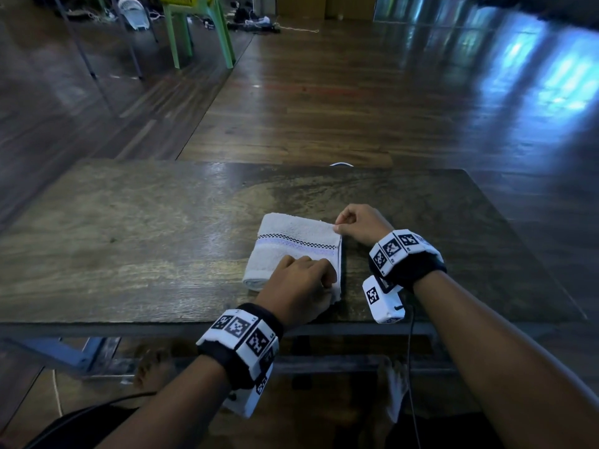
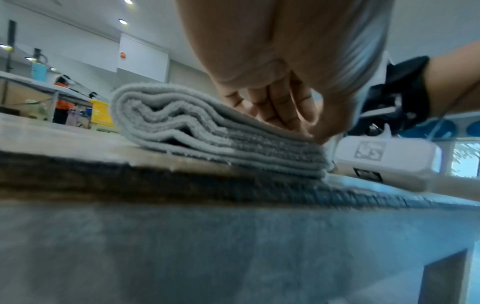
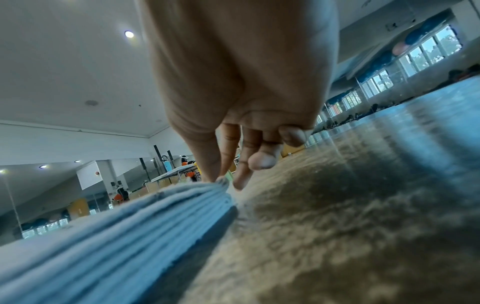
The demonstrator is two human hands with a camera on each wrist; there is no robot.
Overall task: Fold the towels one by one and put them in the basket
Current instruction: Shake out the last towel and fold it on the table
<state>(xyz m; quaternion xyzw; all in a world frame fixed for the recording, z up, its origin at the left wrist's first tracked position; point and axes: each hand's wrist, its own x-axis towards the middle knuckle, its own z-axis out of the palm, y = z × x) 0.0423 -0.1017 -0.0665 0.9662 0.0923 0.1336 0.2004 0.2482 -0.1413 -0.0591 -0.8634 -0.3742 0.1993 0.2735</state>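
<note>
While folded white towel point(image 1: 291, 251) lies flat on wooden table point(image 1: 129, 238), right of centre near front edge, both hands sit on its right side. Left hand point(image 1: 296, 288) curled over near right corner, fingers point(image 2: 283, 107) pressing top layer; real grasp cannot tell. Right hand point(image 1: 359, 226) pinches far right corner, thumb and forefinger together on stacked edges. Marker bands on both wrists.

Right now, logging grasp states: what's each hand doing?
Left hand: fingers curled, holding the near right corner of the folded towel.
Right hand: pinching the towel's far right corner.
</note>
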